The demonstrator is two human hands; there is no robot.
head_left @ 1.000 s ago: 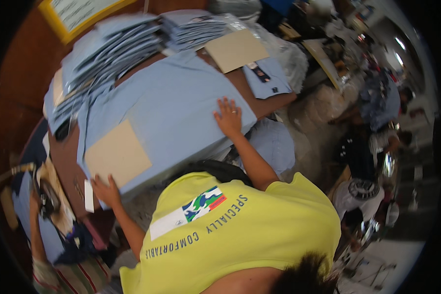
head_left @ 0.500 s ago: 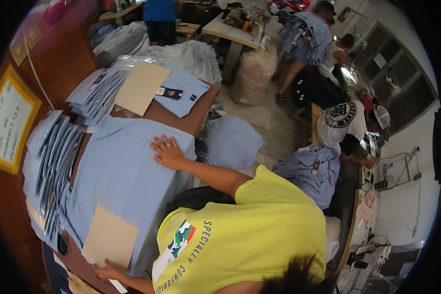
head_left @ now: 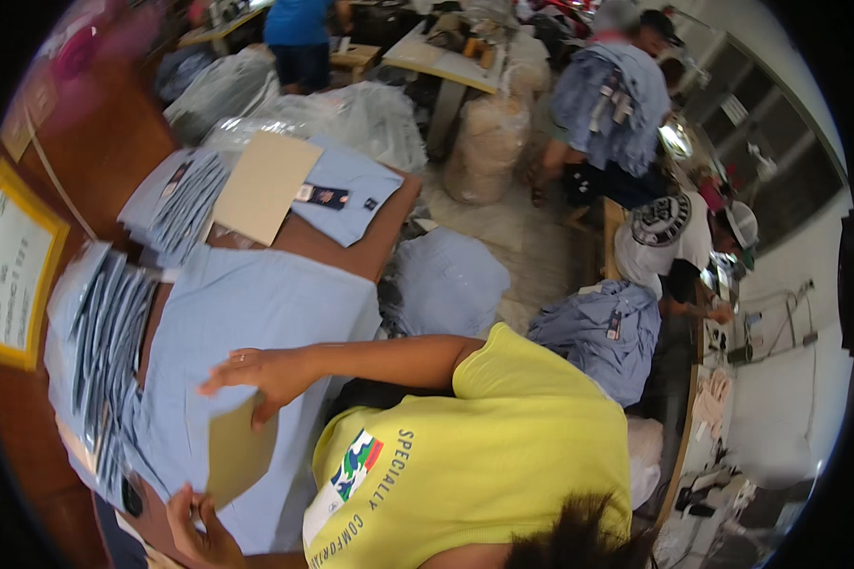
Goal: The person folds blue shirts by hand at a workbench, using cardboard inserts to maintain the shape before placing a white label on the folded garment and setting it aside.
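Observation:
A tan cardboard sheet (head_left: 242, 453) is tilted above a light blue garment (head_left: 256, 294) spread over the brown table. At the sheet's upper right corner, my right hand (head_left: 266, 375) has its thumb against the sheet and its fingers stretched to the left. My left hand (head_left: 201, 533) is close to the sheet's lower left corner and the cloth, fingers curled but apart, with nothing visible between them. Beyond the garment lies a folded blue shirt (head_left: 356, 180) with a dark tag. A second cardboard sheet (head_left: 264, 190) rests partly against it.
Folded blue garments in clear plastic (head_left: 104, 351) are stacked along the table's left side, with another stack (head_left: 176, 199) beyond. A yellow-framed sign (head_left: 14, 266) is at far left. Blue garments (head_left: 446, 280) are heaped right of the table. Several people work farther off.
My right hand has come off the garment toward me, to the cardboard sheet. The sheet has lifted and tilted. My left hand has shifted slightly left, and its fingers have moved apart.

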